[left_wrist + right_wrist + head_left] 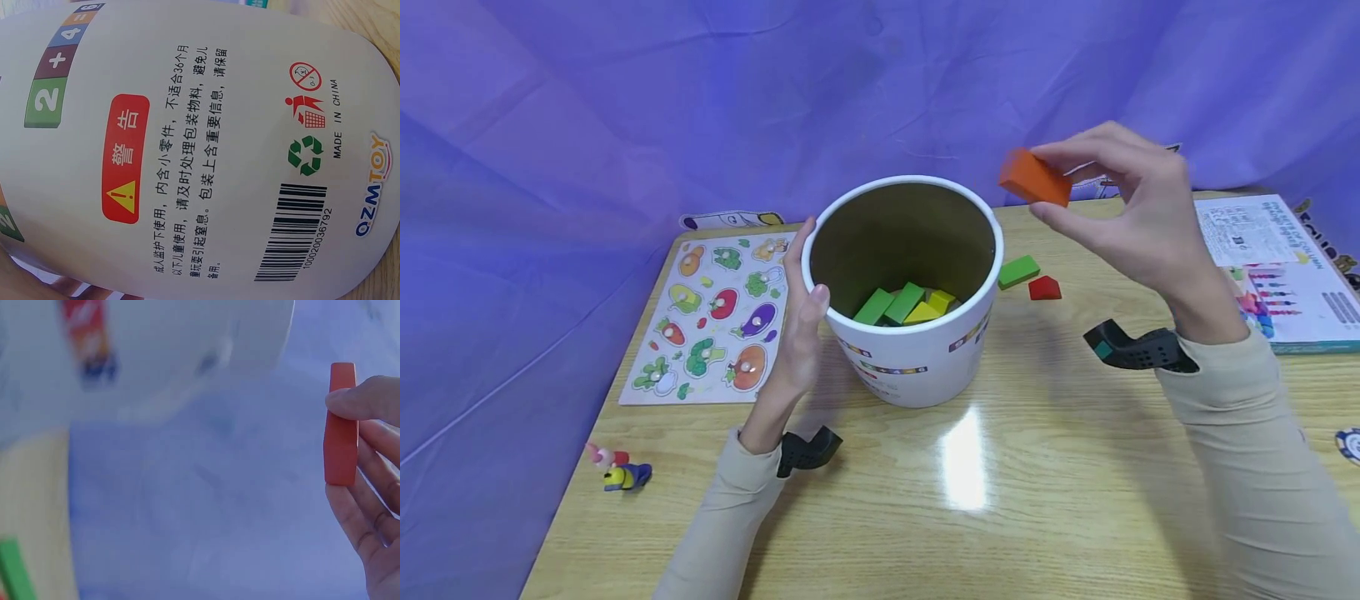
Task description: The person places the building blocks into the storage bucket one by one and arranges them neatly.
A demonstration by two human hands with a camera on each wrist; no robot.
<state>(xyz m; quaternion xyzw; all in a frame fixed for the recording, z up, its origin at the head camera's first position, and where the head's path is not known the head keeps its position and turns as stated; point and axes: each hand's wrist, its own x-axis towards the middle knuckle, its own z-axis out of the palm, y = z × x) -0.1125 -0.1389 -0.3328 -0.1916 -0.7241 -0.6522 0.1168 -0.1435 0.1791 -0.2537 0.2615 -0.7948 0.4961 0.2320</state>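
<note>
A white bucket (917,367) printed with number tiles stands upright on the table, with green blocks (874,307) and yellow blocks (922,313) at its bottom. Against the bucket's left side rests my left hand (797,333), its fingers along the outer wall and the thumb at the rim. The left wrist view is filled by the bucket's printed wall (237,150). My right hand (1150,208) pinches an orange block (1037,179) between thumb and fingers, raised to the right of the bucket. In the right wrist view, this block (340,444) shows its narrow side.
On the table right of the bucket lie a green block (1018,272) and a red block (1045,288). A vegetable puzzle board (655,379) is at the left, with small figurines (625,477) nearer me. A flat box (1292,275) and a round chip (1349,445) lie far right. Purple cloth (880,92) hangs behind.
</note>
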